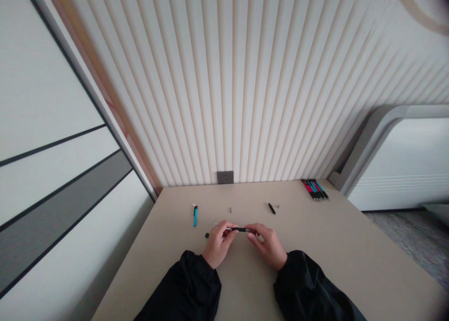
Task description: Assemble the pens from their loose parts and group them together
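Between my two hands a slim black pen part (240, 229) is held level above the table. My left hand (220, 244) pinches its left end, where a thin pale rod shows at the fingers. At the right end, my right hand (265, 242) grips a silver tip, mostly covered by the fingers. Just left of my left hand lies a small black piece (206, 235). Farther back are a turquoise pen barrel (195, 216) with a black and white end, a tiny metal piece (230, 210), and a black barrel part (271, 208) beside a small silver bit (278, 206).
A row of several red, turquoise and black pens (315, 190) lies at the table's back right corner. The beige table (245, 288) meets a ribbed wall with a dark socket (225, 177). A white cabinet (52, 194) stands left, a pale headboard (403, 162) right.
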A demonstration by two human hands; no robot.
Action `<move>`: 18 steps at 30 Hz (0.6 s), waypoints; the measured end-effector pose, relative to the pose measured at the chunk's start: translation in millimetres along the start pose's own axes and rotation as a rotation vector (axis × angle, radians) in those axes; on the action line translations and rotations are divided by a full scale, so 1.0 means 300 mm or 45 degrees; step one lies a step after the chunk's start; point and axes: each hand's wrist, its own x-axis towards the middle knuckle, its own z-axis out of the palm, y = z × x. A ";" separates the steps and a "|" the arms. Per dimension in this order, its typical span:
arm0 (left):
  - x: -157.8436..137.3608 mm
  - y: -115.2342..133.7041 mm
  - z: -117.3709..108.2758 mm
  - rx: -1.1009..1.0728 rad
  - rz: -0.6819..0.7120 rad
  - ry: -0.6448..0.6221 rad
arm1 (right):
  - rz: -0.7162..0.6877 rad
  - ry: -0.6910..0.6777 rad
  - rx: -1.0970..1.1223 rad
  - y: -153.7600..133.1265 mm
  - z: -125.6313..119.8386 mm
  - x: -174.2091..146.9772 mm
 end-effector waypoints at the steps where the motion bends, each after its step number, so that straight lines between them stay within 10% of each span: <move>1: -0.002 -0.002 0.000 0.002 -0.001 0.006 | -0.038 0.008 -0.048 0.003 0.001 -0.002; 6: -0.018 0.004 -0.003 -0.020 0.069 -0.096 | -0.102 -0.056 -0.133 0.002 -0.002 -0.018; 13: -0.022 0.001 -0.019 0.111 0.315 -0.132 | 0.271 -0.315 0.368 -0.029 0.006 -0.037; 18: -0.026 0.006 -0.014 0.175 0.291 -0.116 | -0.009 -0.177 0.107 -0.037 0.005 -0.027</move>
